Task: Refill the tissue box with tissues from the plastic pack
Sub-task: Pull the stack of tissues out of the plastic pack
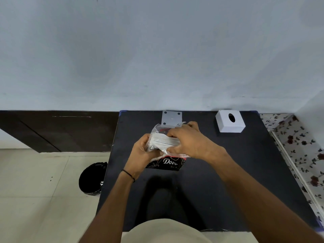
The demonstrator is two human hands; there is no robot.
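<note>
A clear plastic pack (158, 130) with a black and red "Dove" print lies in the middle of the black table (201, 181). My left hand (142, 153) grips the pack's left end. My right hand (191, 141) reaches into the pack and is closed on the white tissue stack (164, 140), partly hidden by plastic. The white tissue box (229, 121) with an oval slot on top stands at the back right of the table, apart from both hands. A flat white plate (171, 118) with four dark corner dots lies just behind the pack.
A black waste bin (93, 179) stands on the tiled floor left of the table. A dark wooden cabinet (57, 130) runs along the wall at left. A flowered surface (301, 155) borders the table's right side. The pale wall stands behind.
</note>
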